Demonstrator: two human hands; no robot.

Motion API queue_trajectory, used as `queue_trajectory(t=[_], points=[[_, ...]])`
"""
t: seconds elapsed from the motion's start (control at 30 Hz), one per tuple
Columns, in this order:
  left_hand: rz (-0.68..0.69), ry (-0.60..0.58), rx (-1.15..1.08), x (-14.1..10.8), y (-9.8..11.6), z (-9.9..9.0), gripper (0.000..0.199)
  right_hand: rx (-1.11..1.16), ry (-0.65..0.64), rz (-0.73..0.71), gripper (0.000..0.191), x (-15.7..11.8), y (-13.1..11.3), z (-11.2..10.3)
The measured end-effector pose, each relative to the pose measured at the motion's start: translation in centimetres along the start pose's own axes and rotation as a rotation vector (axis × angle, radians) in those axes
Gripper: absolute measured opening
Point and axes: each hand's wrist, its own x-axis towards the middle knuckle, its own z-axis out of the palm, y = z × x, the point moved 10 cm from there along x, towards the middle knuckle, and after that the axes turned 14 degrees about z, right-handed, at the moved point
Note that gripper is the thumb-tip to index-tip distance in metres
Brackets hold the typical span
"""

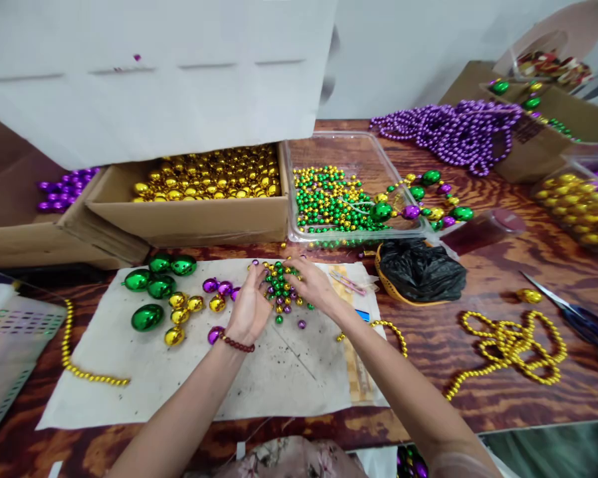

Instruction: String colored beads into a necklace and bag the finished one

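My left hand (250,304), with a dark red bead bracelet on the wrist, lies against the left side of a pile of small green, gold and purple beads (280,285). Its fingers are stretched out and part of them is hidden. From the other side my right hand (313,282) touches the pile, fingers apart and slightly bent. Both rest over a white cloth (194,378). Left of my hands sit large green beads (160,286), gold beads (179,315) and purple beads (224,288). A thin needle-like rod (295,355) lies on the cloth below the pile.
Behind the cloth stand a cardboard box (189,222) of gold beads and a transparent tray (413,229) of small beads. To the right are a basket with a black bag (421,269), a gold bead string (518,348) and scissors (578,318). A white perforated basket (14,345) is at left.
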Motion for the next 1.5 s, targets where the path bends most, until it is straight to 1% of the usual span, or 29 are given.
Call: queue_trajectory(t=[0.1,0.17,0.2,0.23,0.3,0.37,0.43,0.47,0.5,0.53,0.6,0.67,0.77,0.83,0.9,0.93,1.0,1.1,1.2,1.33,1.43,1.47,1.5], points=[[0.070,-0.088,0.029,-1.2,1.9,-1.5,0.036,0.039,0.134,0.057,0.025,-2.1,2.0,-2.6],[0.135,-0.169,0.051,-2.5,3.2,-2.9,0.036,0.053,0.158,0.108,0.023,-4.4,3.6,-3.0],[0.165,-0.197,0.076,-3.2,3.8,-3.9,0.036,0.050,0.137,0.128,0.022,-5.8,4.1,-2.6],[0.187,-0.210,0.112,-3.9,4.1,-5.2,0.035,0.036,0.099,0.143,0.021,-7.4,4.5,-1.8],[0.203,-0.198,0.212,-5.2,4.1,-8.3,0.037,-0.040,-0.007,0.178,0.019,-10.6,4.9,0.3],[0.196,-0.152,0.312,-6.3,3.3,-11.7,0.037,-0.158,-0.116,0.225,0.016,-13.5,5.0,2.8],[0.193,-0.109,0.406,-7.2,2.2,-14.7,0.038,-0.277,-0.184,0.274,0.013,-15.7,5.0,4.7],[0.200,-0.105,0.457,-7.6,1.7,-15.7,0.039,-0.332,-0.203,0.299,0.012,-16.5,4.9,5.4],[0.212,-0.116,0.512,-7.8,1.3,-16.3,0.040,-0.385,-0.214,0.323,0.012,-16.9,4.8,6.0],[0.230,-0.142,0.570,-8.0,0.9,-16.5,0.040,-0.436,-0.220,0.346,0.013,-17.2,4.7,6.4],[0.297,-0.225,0.696,-8.1,0.7,-15.8,0.037,-0.528,-0.227,0.380,0.014,-17.5,4.5,7.0],[0.428,-0.328,0.853,-8.0,1.1,-13.9,0.031,-0.580,-0.216,0.398,0.016,-17.4,4.1,7.2],[0.692,-0.529,1.071,-8.1,1.5,-9.2,0.023,-0.596,-0.189,0.423,0.018,-17.2,3.7,7.4],[0.828,-0.668,1.173,-8.1,0.8,-6.0,0.023,-0.592,-0.174,0.445,0.019,-17.2,3.5,7.4],[0.916,-0.773,1.311,-7.8,-0.4,-3.4,0.025,-0.585,-0.161,0.465,0.021,-17.2,3.4,7.3],[0.950,-0.804,1.406,-7.5,-1.0,-2.3,0.026,-0.580,-0.154,0.475,0.022,-17.3,3.3,7.1],[0.994,-0.829,1.623,-6.9,-2.0,-0.7,0.029,-0.569,-0.144,0.494,0.022,-17.9,3.4,6.5],[0.989,-0.842,1.886,-6.0,-3.3,0.4,0.030,-0.506,-0.142,0.490,0.020,-19.9,4.4,6.0],[0.953,-0.863,1.971,-5.6,-4.2,0.5,0.033,-0.357,-0.116,0.469,0.022,-22.9,6.4,6.0],[0.935,-0.863,1.944,-5.2,-4.5,0.5,0.034,-0.124,-0.009,0.430,0.021,-26.3,9.1,6.4],[0.939,-0.850,1.898,-5.3,-3.9,0.4,0.030,0.145,0.083,0.400,0.020,-27.5,9.7,6.2],[0.930,-0.838,1.819,-5.4,-3.4,0.2,0.026,0.248,0.092,0.392,0.020,-27.6,9.6,6.3],[0.890,-0.817,1.675,-5.5,-2.8,-0.2,0.021,0.348,0.089,0.381,0.021,-27.6,9.3,6.5]])
